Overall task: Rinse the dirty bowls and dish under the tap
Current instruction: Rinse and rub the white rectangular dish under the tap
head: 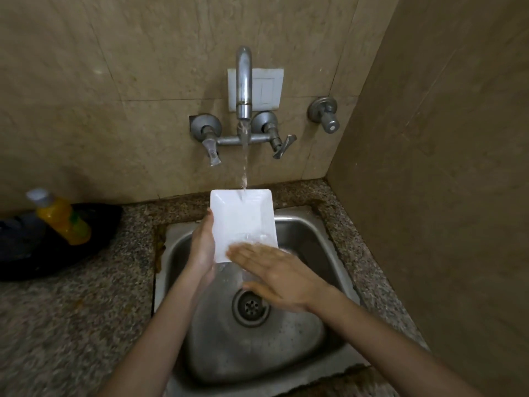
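A white rectangular dish (242,219) is held tilted over the steel sink (309,230), its far edge under the running tap (244,81). Water streams from the spout onto the top of the dish and runs down it. My left hand (203,247) grips the dish along its left edge. My right hand (274,275) lies flat, fingers together, across the dish's lower end, touching its wet surface. No bowls are in view.
The sink drain (251,306) sits below my hands. A yellow bottle (61,217) rests on a dark bag (25,247) on the granite counter (71,310) at left. A wall switch plate (267,88) and a separate valve (326,113) are behind the tap. A wall closes the right side.
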